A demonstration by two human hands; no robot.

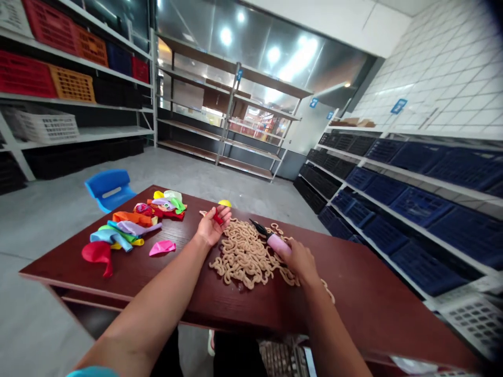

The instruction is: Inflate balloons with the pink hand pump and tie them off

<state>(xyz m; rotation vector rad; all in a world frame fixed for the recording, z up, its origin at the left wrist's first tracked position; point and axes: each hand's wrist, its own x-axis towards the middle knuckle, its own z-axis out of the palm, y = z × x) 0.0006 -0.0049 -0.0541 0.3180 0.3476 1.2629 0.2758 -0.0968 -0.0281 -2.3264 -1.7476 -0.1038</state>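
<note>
My left hand (213,226) is turned palm up over the table, holding a small red balloon (218,215) with its fingers loosely curled. Closed around the pink barrel of a hand balloon pump (278,244) is my right hand (301,260); the black nozzle points up and to the left. Beneath and between both hands spreads a pile of tan, rope-like curls (245,256). To the left lie several uninflated balloons: a bright pink one (162,247), a red one (98,254), a light blue one (112,238) and others in a loose heap.
The dark red-brown table (361,293) spans the foreground. A blue chair (110,187) stands beyond its left corner, and something round and yellow (225,203) shows behind the far edge. Shelves with crates (416,225) line the right side; red and orange crates (73,84) fill the left shelves.
</note>
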